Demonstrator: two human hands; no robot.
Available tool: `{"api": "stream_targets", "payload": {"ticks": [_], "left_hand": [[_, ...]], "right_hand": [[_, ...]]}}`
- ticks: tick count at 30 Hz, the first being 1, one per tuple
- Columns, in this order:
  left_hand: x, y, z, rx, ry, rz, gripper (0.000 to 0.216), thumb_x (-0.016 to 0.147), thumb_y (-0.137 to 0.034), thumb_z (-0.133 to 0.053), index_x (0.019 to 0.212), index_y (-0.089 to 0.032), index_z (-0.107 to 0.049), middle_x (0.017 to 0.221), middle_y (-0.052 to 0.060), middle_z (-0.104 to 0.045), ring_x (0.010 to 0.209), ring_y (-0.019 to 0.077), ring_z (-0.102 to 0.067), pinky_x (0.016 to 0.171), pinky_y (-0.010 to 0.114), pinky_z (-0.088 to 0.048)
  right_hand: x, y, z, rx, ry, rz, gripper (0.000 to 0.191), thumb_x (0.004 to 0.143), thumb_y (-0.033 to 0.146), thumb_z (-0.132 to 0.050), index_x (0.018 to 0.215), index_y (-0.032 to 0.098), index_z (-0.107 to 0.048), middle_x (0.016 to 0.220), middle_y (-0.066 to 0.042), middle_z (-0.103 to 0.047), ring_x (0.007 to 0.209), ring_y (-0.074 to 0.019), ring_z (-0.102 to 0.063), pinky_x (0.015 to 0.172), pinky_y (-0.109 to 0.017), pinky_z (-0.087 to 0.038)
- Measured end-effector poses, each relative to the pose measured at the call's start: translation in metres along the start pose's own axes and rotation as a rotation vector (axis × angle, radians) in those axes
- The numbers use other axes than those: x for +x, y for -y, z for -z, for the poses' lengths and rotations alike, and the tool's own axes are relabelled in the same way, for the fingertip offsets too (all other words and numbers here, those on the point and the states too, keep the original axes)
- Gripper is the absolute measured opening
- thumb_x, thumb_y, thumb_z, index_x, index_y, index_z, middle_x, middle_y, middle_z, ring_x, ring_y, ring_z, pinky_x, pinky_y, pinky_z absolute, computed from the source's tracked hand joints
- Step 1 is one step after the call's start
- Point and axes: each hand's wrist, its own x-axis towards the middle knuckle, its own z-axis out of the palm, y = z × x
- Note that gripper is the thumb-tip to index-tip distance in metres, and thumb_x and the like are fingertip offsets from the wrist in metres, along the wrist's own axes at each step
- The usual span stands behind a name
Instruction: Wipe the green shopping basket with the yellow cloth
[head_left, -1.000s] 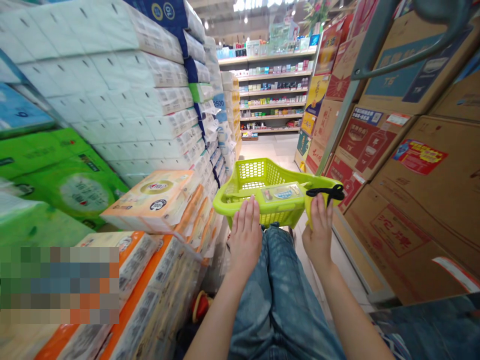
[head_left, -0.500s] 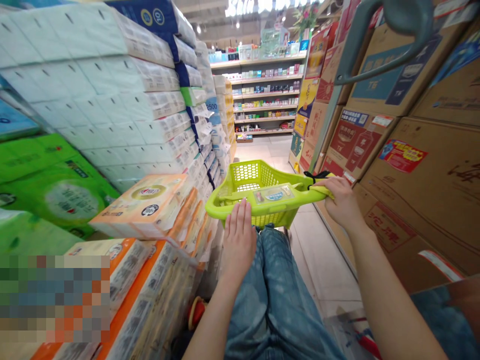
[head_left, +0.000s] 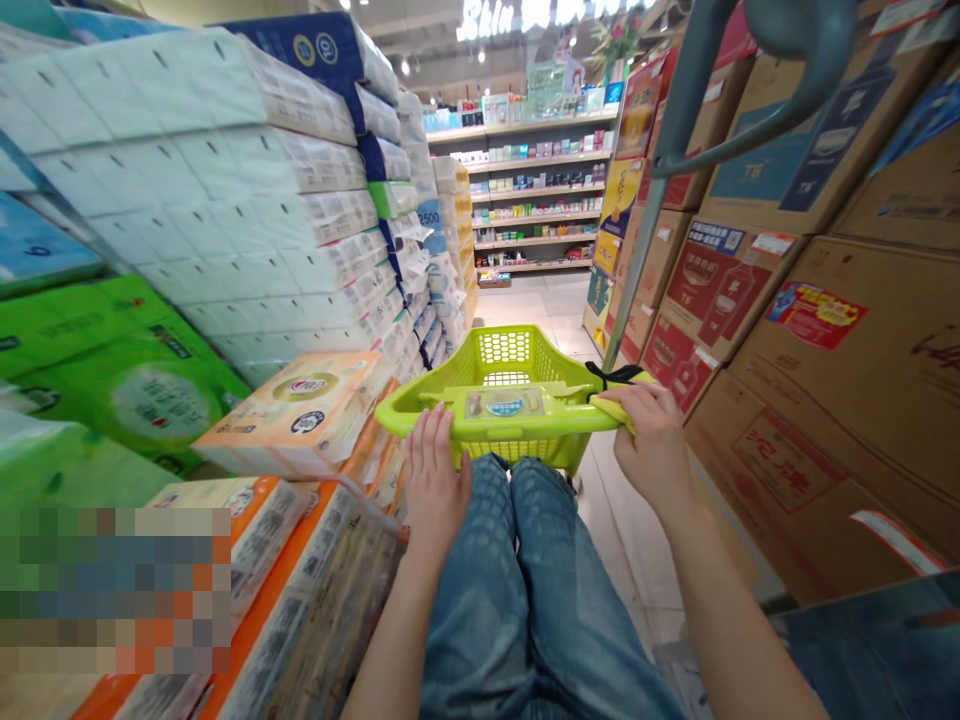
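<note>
A lime-green plastic shopping basket (head_left: 517, 365) sits low in the aisle, just beyond my knees in blue jeans (head_left: 517, 590). My left hand (head_left: 433, 485) lies flat with fingers stretched out, fingertips against the basket's near rim. My right hand (head_left: 651, 440) is closed around the basket's right rim, where a yellow-green handle with a black strap (head_left: 615, 375) folds down. A small packaged item (head_left: 504, 403) rests on the near rim between my hands.
Stacked tissue packs (head_left: 247, 200) wall the left side, with orange packs (head_left: 300, 405) jutting out close to the basket. Cardboard cartons (head_left: 817, 330) line the right. A grey metal cart handle (head_left: 750, 110) rises at upper right. Shelves (head_left: 532, 190) close the aisle's far end.
The basket has swung left and levelled out. My right hand moved from below the handle onto the right rim and gripped it. My left hand shifted left with the rim.
</note>
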Motion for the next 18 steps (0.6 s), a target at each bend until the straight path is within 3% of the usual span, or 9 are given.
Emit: {"api": "stream_targets", "payload": {"ticks": [5,10,12,16,18], "left_hand": [[0.003,0.006,0.0,0.006,0.009,0.024,0.059,0.093,-0.022,-0.049,0.148,-0.014,-0.031,0.148,0.018,-0.047,0.147,0.0266,-0.03,0.119,0.052,-0.025],[0.012,-0.021,0.002,-0.067,0.017,0.16,0.073,0.091,-0.031,-0.053,0.153,-0.014,-0.018,0.156,0.019,-0.034,0.15,0.0318,-0.018,0.119,0.06,-0.017],[0.019,-0.037,0.001,-0.082,0.078,0.088,0.072,0.092,-0.028,-0.051,0.154,-0.015,-0.017,0.158,0.017,-0.032,0.151,0.0307,-0.016,0.12,0.058,-0.017],[0.03,-0.073,-0.003,-0.086,0.256,-0.214,0.068,0.092,-0.023,-0.046,0.154,-0.011,-0.019,0.159,0.012,-0.033,0.151,0.0239,-0.018,0.122,0.046,-0.022],[0.031,-0.085,-0.007,-0.08,0.274,-0.253,0.067,0.092,-0.024,-0.047,0.152,-0.008,-0.023,0.158,0.013,-0.034,0.15,0.0232,-0.022,0.123,0.043,-0.022]], "right_hand": [[-0.002,0.013,-0.005,0.002,-0.019,-0.033,0.051,0.069,-0.003,-0.043,0.107,0.021,-0.067,0.098,-0.006,-0.067,0.105,-0.0286,-0.048,0.099,-0.047,-0.044],[-0.004,0.009,-0.009,0.027,-0.035,-0.021,0.053,0.068,-0.002,-0.042,0.108,0.021,-0.066,0.103,-0.006,-0.067,0.108,-0.0282,-0.048,0.104,-0.05,-0.041],[-0.007,0.009,-0.011,0.043,-0.046,-0.025,0.054,0.068,-0.002,-0.041,0.11,0.022,-0.065,0.106,-0.006,-0.067,0.112,-0.0277,-0.049,0.106,-0.05,-0.039],[-0.019,0.011,-0.015,0.102,-0.103,-0.031,0.059,0.07,-0.002,-0.039,0.118,0.022,-0.062,0.116,-0.005,-0.066,0.121,-0.0253,-0.05,0.111,-0.052,-0.036],[-0.023,0.007,-0.017,0.137,-0.16,-0.039,0.059,0.071,0.0,-0.039,0.122,0.022,-0.06,0.123,-0.004,-0.065,0.125,-0.0242,-0.05,0.114,-0.053,-0.034]]}}
